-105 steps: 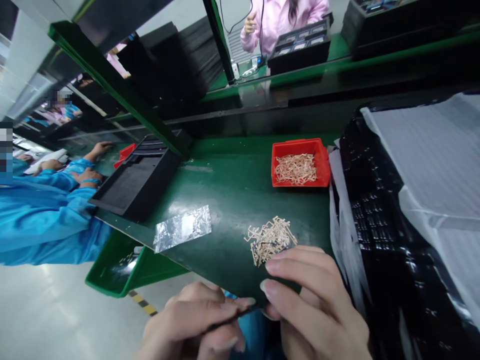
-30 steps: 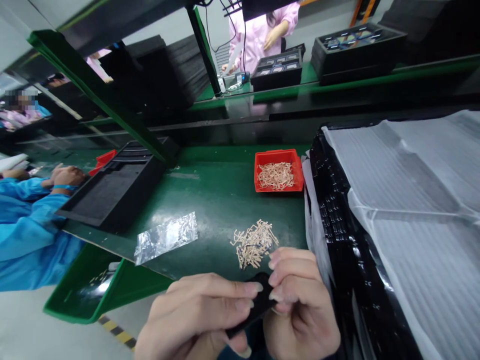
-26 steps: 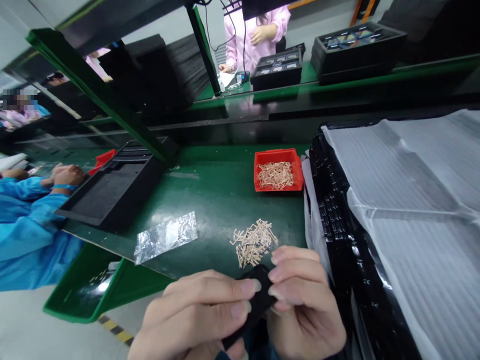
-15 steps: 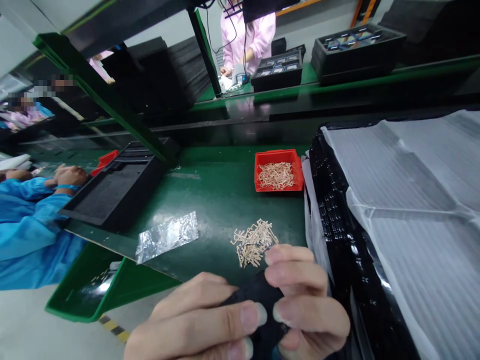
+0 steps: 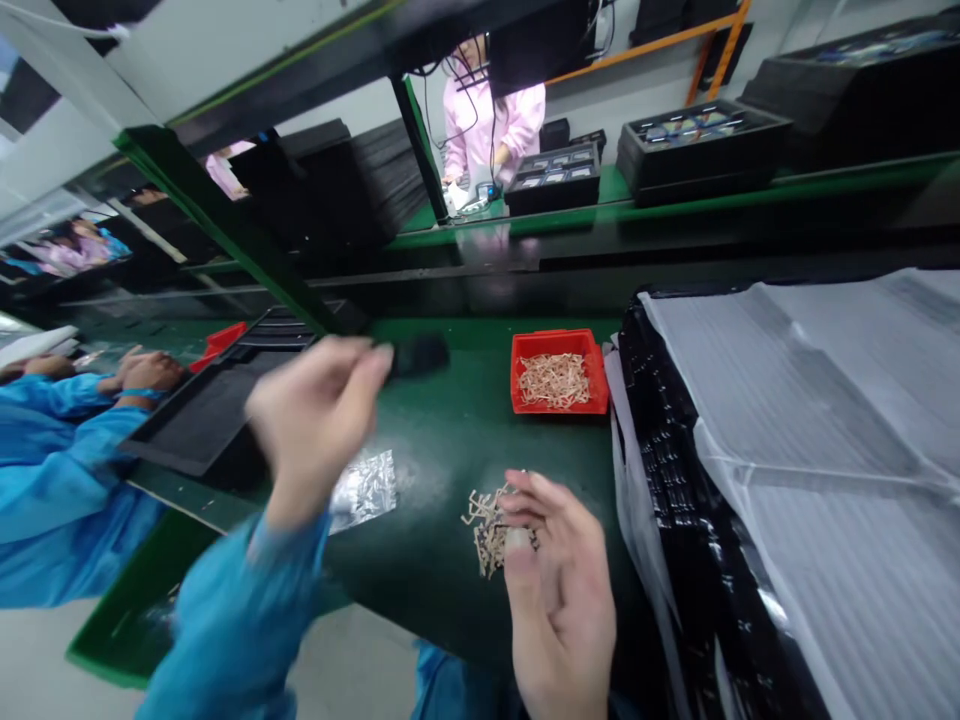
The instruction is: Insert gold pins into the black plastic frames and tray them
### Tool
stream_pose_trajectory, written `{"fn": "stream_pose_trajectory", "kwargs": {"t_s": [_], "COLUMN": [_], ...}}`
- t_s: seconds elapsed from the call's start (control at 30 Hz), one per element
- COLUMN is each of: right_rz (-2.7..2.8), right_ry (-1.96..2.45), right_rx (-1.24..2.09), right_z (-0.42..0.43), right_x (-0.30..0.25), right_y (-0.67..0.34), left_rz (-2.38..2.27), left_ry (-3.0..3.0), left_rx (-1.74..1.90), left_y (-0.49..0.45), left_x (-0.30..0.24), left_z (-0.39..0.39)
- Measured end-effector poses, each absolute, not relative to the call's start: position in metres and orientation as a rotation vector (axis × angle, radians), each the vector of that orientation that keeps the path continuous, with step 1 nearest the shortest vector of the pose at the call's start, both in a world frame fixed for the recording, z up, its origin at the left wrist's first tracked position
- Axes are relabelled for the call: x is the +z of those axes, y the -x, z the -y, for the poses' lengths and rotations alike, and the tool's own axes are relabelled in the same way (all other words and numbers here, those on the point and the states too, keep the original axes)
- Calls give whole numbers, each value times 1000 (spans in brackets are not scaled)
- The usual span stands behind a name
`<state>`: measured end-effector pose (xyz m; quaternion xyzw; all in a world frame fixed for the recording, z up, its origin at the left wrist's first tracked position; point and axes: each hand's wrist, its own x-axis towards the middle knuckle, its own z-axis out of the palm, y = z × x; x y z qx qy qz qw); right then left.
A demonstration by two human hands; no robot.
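My left hand (image 5: pixel 313 415), smeared by motion, is raised over the left part of the green bench (image 5: pixel 450 430). Its thumb and fingers pinch the end of a small flat black piece (image 5: pixel 421 356), too blurred to name. Lower down, my right hand (image 5: pixel 562 600) has its fingers loosely curved and its thumb apart, with nothing visible in it. Its fingertips are at a loose pile of small beige bent strips (image 5: pixel 489 548) and partly cover it. Farther back, a red bin (image 5: pixel 598 380) holds many similar strips.
A clear plastic bag (image 5: pixel 371 490) lies behind my left forearm. To the left are a black tray (image 5: pixel 202 410) and a co-worker's blue sleeves (image 5: pixel 67 440). Black trays topped with white foam sheets (image 5: pixel 810 400) are stacked on the right. A green post (image 5: pixel 225 235) slants down at the left.
Both hands held the black piece together in front of me. The right hand has let go and stays near the strips; the left has carried the piece up and to the left.
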<state>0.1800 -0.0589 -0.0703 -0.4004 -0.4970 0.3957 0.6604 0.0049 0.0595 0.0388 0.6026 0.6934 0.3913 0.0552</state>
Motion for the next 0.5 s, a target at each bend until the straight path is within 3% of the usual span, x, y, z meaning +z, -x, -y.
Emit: {"fn": "stream_pose_trajectory", "kwargs": {"t_s": [0.1, 0.23, 0.37, 0.5], "right_rz": [1234, 1287, 1309, 1535], "right_ry": [931, 865, 871, 765], "right_rx": [1072, 1153, 1068, 881], "right_z": [58, 56, 53, 52], "right_x": [-74, -73, -77, -85], "right_y": [-176, -176, -171, -157], "left_rz": [-2177, -2132, -2131, -2074], "left_ry": [-1756, -1805, -1953, -2115], "left_rx": [930, 665, 551, 526], "left_y": [2, -22, -39, -23], "left_x": [38, -2, -39, -41], "left_z": [-157, -237, -253, -226]}}
